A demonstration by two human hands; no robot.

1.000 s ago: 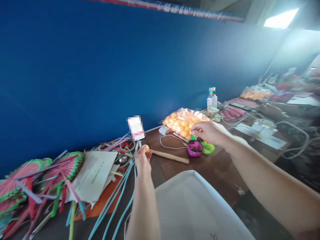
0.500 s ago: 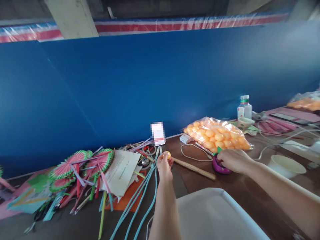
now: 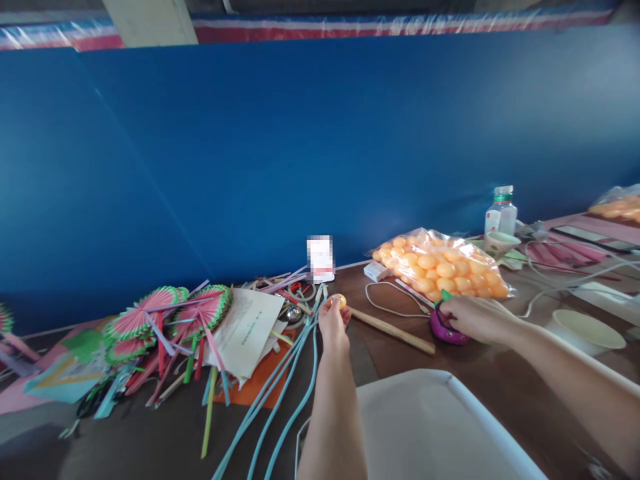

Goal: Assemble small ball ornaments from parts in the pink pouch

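Observation:
Near the middle of the table, my left hand [image 3: 334,321] pinches a small orange ball [image 3: 341,301] between thumb and fingers. A wooden stick [image 3: 393,330] lies just right of that hand. My right hand [image 3: 465,316] is closed on a purple rounded object [image 3: 444,328] with a green tip; the fingers hide part of it, and its kind is unclear. Behind this hand lies a clear bag of orange balls [image 3: 445,267]. A white cable [image 3: 395,313] runs on the table between the bag and the stick.
A white tray-like surface [image 3: 425,427] is at the near edge. Paper fans [image 3: 145,317], printed sheets [image 3: 250,330] and blue cables [image 3: 285,373] crowd the left. To the right are a bottle [image 3: 501,213] and a white bowl [image 3: 587,331]. A blue panel [image 3: 320,147] stands behind.
The view has tilted and shifted slightly, so the table's things appear a little higher and farther right. Both hands keep their holds, with no clear motion against the table.

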